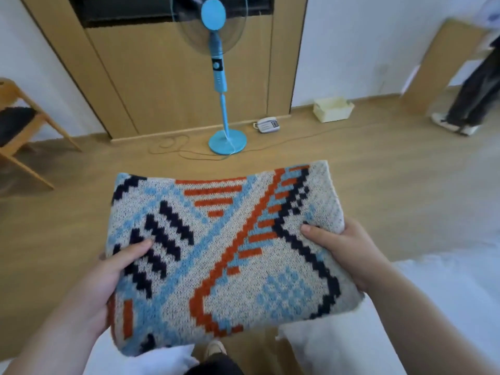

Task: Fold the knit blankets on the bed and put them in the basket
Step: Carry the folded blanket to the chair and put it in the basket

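Note:
A folded knit blanket (221, 255), cream with blue, orange and navy patterns, is held flat in the air over the wooden floor in front of me. My left hand (108, 277) grips its left edge, thumb on top. My right hand (343, 250) grips its right edge, thumb lying on the knit. White bedding (446, 307) of the bed shows at the lower right and below the blanket. No basket is in view.
A blue standing fan (220, 77) stands ahead by a wooden cabinet (167, 85), its cord trailing on the floor. A wooden chair (19, 125) is at the left. A cream box (333, 109) and a phone (267, 125) sit by the wall. A person's legs (470, 98) are at the far right.

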A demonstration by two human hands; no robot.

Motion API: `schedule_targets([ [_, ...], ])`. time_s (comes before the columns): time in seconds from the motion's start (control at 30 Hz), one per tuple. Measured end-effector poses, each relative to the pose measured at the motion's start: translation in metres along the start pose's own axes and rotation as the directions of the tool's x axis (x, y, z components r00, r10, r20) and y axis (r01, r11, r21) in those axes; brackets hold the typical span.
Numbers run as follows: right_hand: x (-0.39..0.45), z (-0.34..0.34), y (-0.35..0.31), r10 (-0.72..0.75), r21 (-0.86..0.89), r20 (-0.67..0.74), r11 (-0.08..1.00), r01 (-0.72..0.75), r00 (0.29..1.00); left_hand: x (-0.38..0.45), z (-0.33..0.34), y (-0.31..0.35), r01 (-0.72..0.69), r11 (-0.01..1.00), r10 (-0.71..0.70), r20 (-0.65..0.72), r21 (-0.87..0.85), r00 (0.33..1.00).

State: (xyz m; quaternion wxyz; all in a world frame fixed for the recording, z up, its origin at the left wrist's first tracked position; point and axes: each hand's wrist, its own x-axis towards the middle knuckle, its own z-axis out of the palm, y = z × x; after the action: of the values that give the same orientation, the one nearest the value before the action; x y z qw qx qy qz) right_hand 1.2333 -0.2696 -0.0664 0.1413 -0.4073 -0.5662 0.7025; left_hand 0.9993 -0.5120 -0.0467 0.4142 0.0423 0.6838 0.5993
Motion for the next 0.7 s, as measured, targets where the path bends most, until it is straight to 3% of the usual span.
schedule_targets([
  [0.1, 0.027, -0.033, -0.009, 0.008, 0.054, -0.125, 0.999, -0.001, 0.992, 0.058, 0.033, 0.016, -0.017, 0.999, 0.019, 0.071, -0.027, 0.997],
  [0.27, 0.096, -0.070, -0.030, 0.007, 0.119, -0.342, 0.992, 0.036, 0.940, 0.188, 0.099, 0.067, 0.068, 0.997, -0.058, 0.286, -0.025, 0.957],
  [0.33, 0.125, -0.082, -0.040, 0.029, 0.147, -0.424, 0.988, 0.037, 0.905, 0.235, 0.129, 0.089, 0.022, 0.999, -0.031, 0.319, 0.032, 0.947],
  [0.5, 0.176, -0.126, -0.065, 0.116, 0.237, -0.587, 0.971, 0.033, 0.801, 0.325, 0.225, 0.137, 0.066, 0.991, -0.113, 0.443, 0.120, 0.890],
  [0.7, 0.223, -0.213, -0.069, 0.202, 0.345, -0.740, 0.933, 0.104, 0.641, 0.408, 0.375, 0.160, 0.052, 0.968, -0.191, 0.586, 0.245, 0.788],
])
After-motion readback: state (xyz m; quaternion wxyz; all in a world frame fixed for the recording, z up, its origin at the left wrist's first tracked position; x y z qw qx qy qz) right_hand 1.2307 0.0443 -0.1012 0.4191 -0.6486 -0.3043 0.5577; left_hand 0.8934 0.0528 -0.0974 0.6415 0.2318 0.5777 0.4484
